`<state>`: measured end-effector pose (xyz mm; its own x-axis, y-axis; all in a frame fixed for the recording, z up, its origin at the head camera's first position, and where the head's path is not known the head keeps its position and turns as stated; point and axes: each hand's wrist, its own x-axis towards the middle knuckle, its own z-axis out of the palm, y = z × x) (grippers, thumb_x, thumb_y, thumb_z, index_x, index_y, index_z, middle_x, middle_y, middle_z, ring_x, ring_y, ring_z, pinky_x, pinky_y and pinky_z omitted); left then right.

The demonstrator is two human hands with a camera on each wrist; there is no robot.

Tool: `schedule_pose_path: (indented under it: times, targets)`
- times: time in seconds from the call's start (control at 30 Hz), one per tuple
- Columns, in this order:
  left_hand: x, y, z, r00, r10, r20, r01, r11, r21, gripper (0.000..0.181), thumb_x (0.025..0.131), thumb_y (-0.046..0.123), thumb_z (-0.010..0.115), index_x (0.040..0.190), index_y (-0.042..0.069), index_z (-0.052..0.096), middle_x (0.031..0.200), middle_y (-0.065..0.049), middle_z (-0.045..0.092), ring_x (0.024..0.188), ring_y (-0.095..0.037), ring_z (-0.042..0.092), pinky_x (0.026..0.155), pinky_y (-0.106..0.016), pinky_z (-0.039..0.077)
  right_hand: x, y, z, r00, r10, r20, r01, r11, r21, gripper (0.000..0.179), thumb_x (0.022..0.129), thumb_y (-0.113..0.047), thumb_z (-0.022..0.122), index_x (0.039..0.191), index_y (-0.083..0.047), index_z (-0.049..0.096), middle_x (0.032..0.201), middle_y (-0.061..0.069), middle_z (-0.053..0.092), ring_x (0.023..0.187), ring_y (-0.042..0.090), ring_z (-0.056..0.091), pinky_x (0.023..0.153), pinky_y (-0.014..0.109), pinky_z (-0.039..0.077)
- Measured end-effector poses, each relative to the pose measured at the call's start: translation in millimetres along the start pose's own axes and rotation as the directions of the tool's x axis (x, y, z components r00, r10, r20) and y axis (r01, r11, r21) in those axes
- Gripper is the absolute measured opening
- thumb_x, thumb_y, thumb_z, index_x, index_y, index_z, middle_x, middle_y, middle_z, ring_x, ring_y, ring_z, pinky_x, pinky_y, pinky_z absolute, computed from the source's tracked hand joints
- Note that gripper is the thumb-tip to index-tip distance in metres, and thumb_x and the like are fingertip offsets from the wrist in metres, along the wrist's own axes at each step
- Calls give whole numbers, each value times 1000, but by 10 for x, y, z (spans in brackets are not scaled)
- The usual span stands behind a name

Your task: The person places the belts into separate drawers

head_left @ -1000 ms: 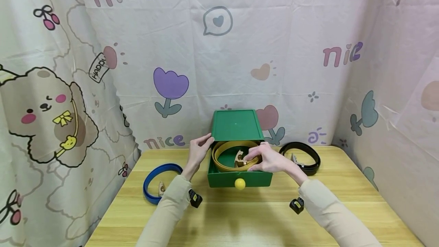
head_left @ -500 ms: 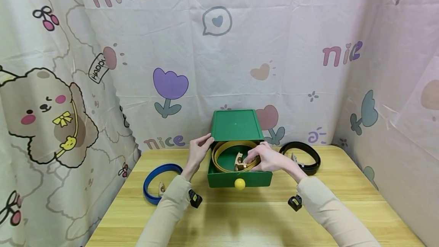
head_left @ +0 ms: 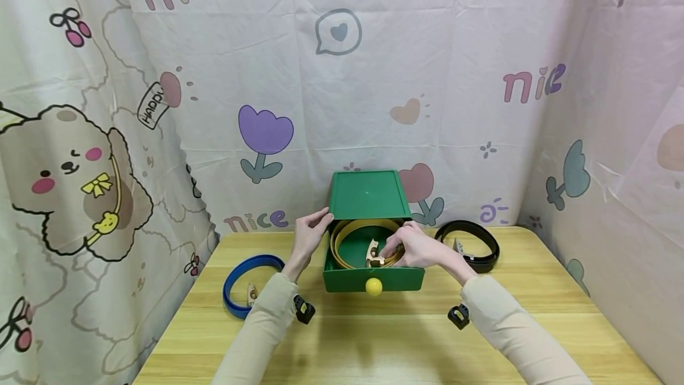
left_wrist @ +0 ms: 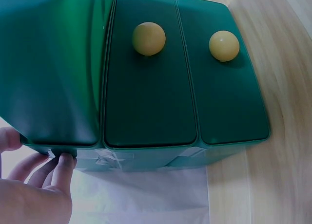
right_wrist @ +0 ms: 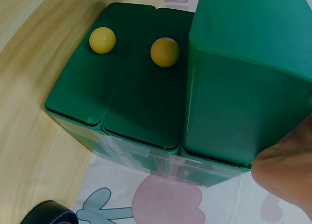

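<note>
One green box-shaped cabinet (head_left: 367,195) of three stacked drawers, standing on a light wood-grain counter (head_left: 427,343); top drawer (head_left: 342,281) pulled out from the cabinet's front, its round yellow knob (head_left: 373,287) foremost; middle drawer (left_wrist: 151,102) and bottom drawer (left_wrist: 224,97) closed beneath, each with a like knob. One coiled yellow belt (head_left: 335,249) with gold-coloured metal buckle (head_left: 376,262), lying inside the cabinet's top drawer. Right hand (head_left: 419,246): reaching over the cabinet's right side, gripping the coil's right part, fingers bent, thumb partly hidden. Left hand (head_left: 306,242): uncurled, fingertips touching the cabinet's upper left edge. One coiled blue belt (head_left: 227,293), gold-coloured buckle, left of the cabinet, well apart. One coiled black belt (head_left: 483,265), silver-coloured buckle, right of the cabinet. White printed cloth (head_left: 342,94) behind the cabinet.
</note>
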<state>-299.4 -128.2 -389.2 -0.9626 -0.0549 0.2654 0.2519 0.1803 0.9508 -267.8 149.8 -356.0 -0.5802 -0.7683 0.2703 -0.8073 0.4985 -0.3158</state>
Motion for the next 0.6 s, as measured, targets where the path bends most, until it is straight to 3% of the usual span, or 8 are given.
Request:
schedule_pose_path:
  times: [0.2, 0.47, 0.6]
  targets:
    - [-3, -6, 0, 1000, 5, 6, -5, 1000, 3, 42, 97, 24, 67, 134, 4, 65, 133, -20, 66, 121, -34, 65, 102, -41, 54, 10, -14, -6, 999, 23, 23, -23, 1000, -10, 18, 79, -14, 84, 96, -19, 83, 92, -9, 80, 89, 7, 70, 93, 44, 30]
    - [4, 0, -7, 1000, -5, -1, 5, 1000, -3, 40, 97, 22, 68, 133, 5, 66, 135, -17, 66, 122, -32, 65, 103, -40, 54, 4, -8, -12, 998, 20, 55, -18, 999, -29, 18, 81, -18, 84, 98, -20, 82, 96, -8, 79, 98, 14, 69, 106, 66, 27]
    - [1, 5, -2, 1000, -6, -3, 6, 1000, -3, 40, 97, 22, 68, 133, 5, 66, 134, -17, 66, 123, -32, 65, 104, -42, 53, -11, -3, -38, 997, 9, 71, -8, 1000, -20, 21, 82, -19, 84, 102, -20, 82, 100, -7, 79, 103, 17, 67, 108, 70, 25]
